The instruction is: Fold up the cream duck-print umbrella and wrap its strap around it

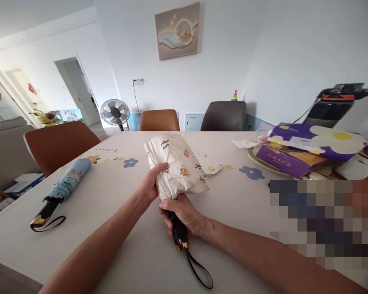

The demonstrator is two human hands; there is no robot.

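Note:
A white folding umbrella (184,163) with yellow duck prints is held over the middle of the table, its loose canopy gathered around the shaft and its handle pointing toward me. My left hand (151,181) grips the canopy's left side, thumb lying on the fabric. My right hand (185,214) is wrapped round the top of the black handle, where the canopy ends. Below it show the handle's gold tip and a hanging black wrist loop. To the left lies a blue folding umbrella (69,179), furled, with a black and gold handle; neither hand touches it.
The white table (116,253) has flower prints. At right, boxes, including a purple GRACE box (282,159) and a flowered tissue pack (319,139), are piled by a plate; a blurred patch covers part. Beyond stand a brown chair (159,120), a grey chair (223,116) and a fan (115,112).

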